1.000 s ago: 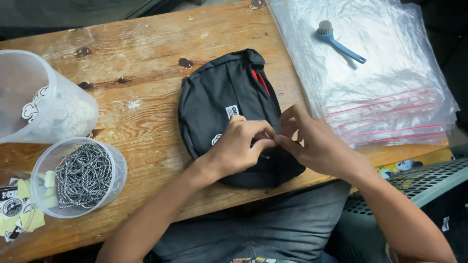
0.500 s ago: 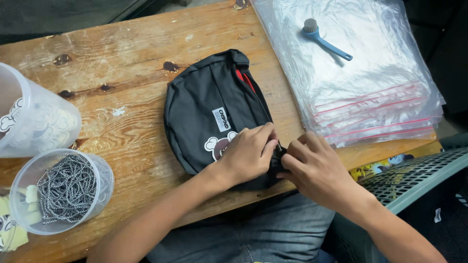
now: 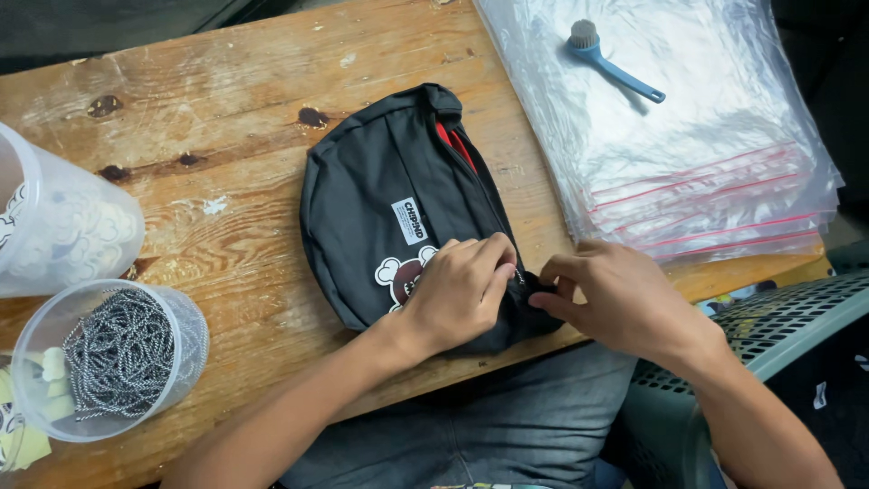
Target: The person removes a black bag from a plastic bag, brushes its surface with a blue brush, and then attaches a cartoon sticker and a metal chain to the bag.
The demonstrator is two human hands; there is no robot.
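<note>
The black pouch [image 3: 398, 208] lies flat on the wooden table [image 3: 226, 118]. The left hand [image 3: 457, 292] pinches its zipper pull; the right hand [image 3: 615, 299] grips the corner beside it. It looks soft and light (thin fabric, I think) — best held at the seam.

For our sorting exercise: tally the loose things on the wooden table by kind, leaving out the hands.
Black pouch: 1
Clear plastic cups: 2
Blue brush: 1
Stack of clear zip bags: 1 stack, single bags too overlapped to count
Total: 5
</note>
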